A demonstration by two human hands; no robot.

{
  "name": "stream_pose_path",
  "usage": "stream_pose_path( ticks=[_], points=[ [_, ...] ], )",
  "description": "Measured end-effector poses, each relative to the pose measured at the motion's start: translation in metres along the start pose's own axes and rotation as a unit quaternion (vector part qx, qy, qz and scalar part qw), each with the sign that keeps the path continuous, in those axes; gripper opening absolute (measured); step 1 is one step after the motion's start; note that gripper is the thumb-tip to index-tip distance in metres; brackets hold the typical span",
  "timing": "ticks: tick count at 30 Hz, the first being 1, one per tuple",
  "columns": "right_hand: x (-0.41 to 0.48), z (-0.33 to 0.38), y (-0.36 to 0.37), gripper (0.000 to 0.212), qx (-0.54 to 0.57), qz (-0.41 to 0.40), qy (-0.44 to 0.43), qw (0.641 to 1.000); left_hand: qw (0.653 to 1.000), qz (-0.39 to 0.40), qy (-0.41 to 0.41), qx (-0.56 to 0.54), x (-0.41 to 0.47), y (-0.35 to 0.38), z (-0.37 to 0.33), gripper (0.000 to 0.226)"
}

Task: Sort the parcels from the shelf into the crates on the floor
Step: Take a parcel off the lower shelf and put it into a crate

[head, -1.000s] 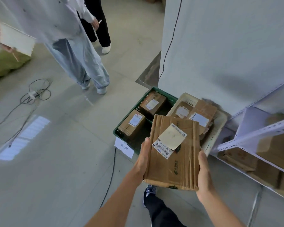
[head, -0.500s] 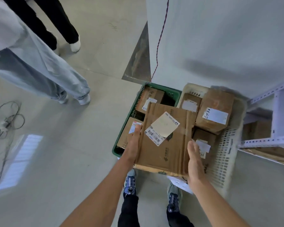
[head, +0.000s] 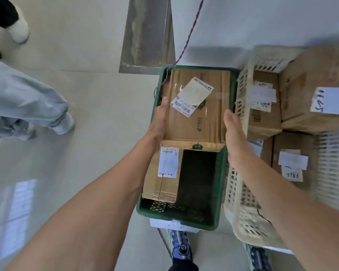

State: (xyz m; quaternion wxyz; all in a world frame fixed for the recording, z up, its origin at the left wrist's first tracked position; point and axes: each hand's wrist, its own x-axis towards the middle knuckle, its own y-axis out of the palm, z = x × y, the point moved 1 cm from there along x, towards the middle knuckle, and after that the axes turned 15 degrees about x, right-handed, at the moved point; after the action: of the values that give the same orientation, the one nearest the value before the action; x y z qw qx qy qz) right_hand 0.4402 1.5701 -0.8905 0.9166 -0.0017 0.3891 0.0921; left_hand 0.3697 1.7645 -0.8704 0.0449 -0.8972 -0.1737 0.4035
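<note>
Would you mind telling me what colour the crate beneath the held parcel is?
The crate is dark green, seen best in the head view.

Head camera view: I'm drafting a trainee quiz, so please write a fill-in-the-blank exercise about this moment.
The left hand and right hand flank a flat brown cardboard parcel above a plastic crate coloured ___.
The cream lattice plastic crate stands to that crate's ___.
The handwritten white label nearest the right forearm reads ___.
Missing words: green; right; 7786.
</note>
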Motion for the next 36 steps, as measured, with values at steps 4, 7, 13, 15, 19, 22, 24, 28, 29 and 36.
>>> stream_pose_path(
  ticks=[4, 7, 13, 15, 19, 22, 24, 28, 29, 36],
  points=[
    [0.058, -0.024, 0.021, 0.056, -0.007, -0.016, 0.010, 1.000, 0.999, -0.021, -0.050, 0.004, 0.060, -0.010, 0.015, 0.092],
    [0.087, -0.039, 0.030, 0.053, -0.018, -0.008, 0.010, 1.000, 0.996, -0.046, -0.079, 0.022, 0.094, -0.015, 0.029, 0.101],
    [0.109, -0.050, 0.044, 0.071, 0.004, 0.023, 0.068, 0.997, 0.994, -0.006, -0.032, 0.107, 0.128, -0.025, 0.046, 0.114],
    [0.115, -0.048, 0.050, 0.073, 0.028, 0.025, 0.083, 0.996, 0.993, -0.016, -0.018, 0.113, 0.134, -0.030, 0.050, 0.117],
    [0.126, -0.045, 0.058, 0.072, 0.049, 0.023, 0.084, 0.995, 0.994, -0.023, 0.000, 0.106, 0.139, -0.032, 0.051, 0.083],
    [0.131, -0.043, 0.060, 0.072, 0.046, 0.034, 0.082, 0.995, 0.995, -0.032, 0.004, 0.098, 0.143, -0.034, 0.054, 0.062],
    [0.132, -0.044, 0.058, 0.075, 0.042, 0.037, 0.084, 0.995, 0.994, -0.028, 0.005, 0.107, 0.143, -0.034, 0.054, 0.065],
    [0.125, -0.048, 0.053, 0.081, 0.003, 0.040, 0.067, 0.997, 0.992, -0.026, 0.009, 0.123, 0.131, -0.029, 0.044, 0.078],
    [0.119, -0.047, 0.050, 0.082, -0.002, 0.035, 0.062, 0.997, 0.992, -0.037, 0.009, 0.120, 0.125, -0.027, 0.040, 0.080],
    [0.017, 0.011, 0.005, 0.068, 0.077, 0.050, -0.060, 0.994, 0.995, -0.031, 0.055, 0.083, 0.019, 0.000, -0.019, 0.079]
  ],
)
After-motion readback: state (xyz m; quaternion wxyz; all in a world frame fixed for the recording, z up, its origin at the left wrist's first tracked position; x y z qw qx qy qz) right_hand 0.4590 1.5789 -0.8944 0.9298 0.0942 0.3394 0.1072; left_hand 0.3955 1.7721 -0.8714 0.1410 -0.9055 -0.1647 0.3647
